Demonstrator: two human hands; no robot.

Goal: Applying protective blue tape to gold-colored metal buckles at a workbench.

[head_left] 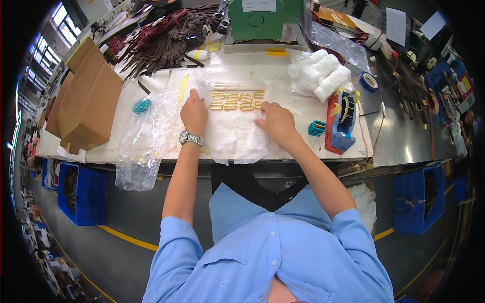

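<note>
Two rows of gold metal slide buckles point(231, 106) lie on a thin white wrapping sheet point(237, 134) in front of me. The sheet is creased and its near end reaches the table's front edge. My left hand point(194, 113) is at the sheet's left edge, its fingers curled in on it; the thumb is hidden. My right hand point(277, 122) rests at the right end of the rows. Its fingertips touch the outermost buckles, while the thumb lies apart on the sheet.
A blue-and-red tape dispenser point(341, 123) and small teal bundle point(317, 128) stand right, below white wrapped rolls point(321, 73). Left are a clear plastic bag point(139, 156) and open cardboard box point(88, 101). A green machine point(257, 22) stands behind; dark strips point(166, 38) are heaped back left.
</note>
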